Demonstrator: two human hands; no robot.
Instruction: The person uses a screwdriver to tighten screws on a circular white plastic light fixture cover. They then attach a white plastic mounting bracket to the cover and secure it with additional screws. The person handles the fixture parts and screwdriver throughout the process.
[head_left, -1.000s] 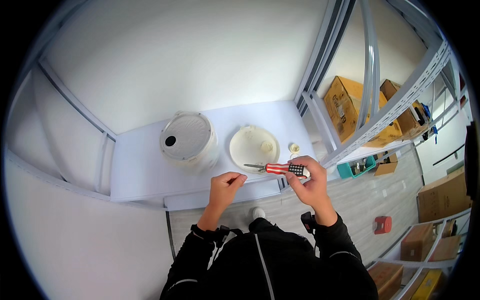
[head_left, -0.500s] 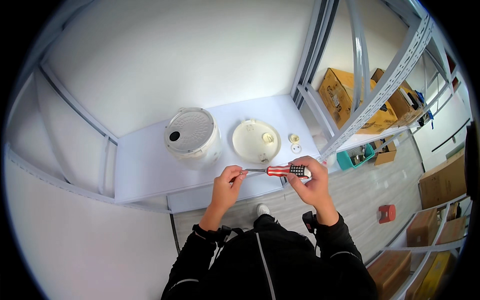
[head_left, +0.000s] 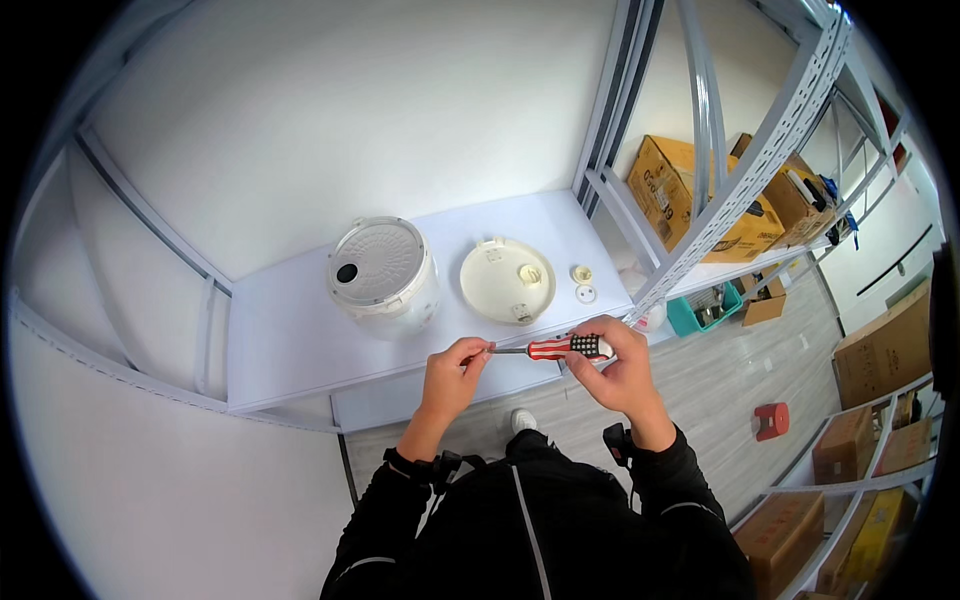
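A screwdriver [head_left: 565, 347] with a red, white and dark star-patterned handle lies level across my front, just off the table's near edge. My right hand [head_left: 622, 365] is closed round the handle, thumb along its near side. At the other end, my left hand [head_left: 452, 378] pinches the tip of the metal shaft; whether a small part is also between those fingers is too small to tell. Beyond them, a round cream lid [head_left: 507, 300] lies on the table, holding a small cream fitting [head_left: 530, 275] and a small metallic piece. Beside it are another cream fitting [head_left: 581, 273] and a white disc [head_left: 586, 294].
A white bucket [head_left: 384, 275] with a grey-white lid and black round spot stands left on the pale table [head_left: 290, 350]. Metal shelving [head_left: 745, 170] with cardboard boxes [head_left: 700, 195] rises to the right. A teal bin [head_left: 705, 312] and a red stool [head_left: 771, 421] are lower right.
The view has shifted slightly, so the table and shelving appear a little further left. Both hands keep their hold on the screwdriver, which has moved slightly nearer to me.
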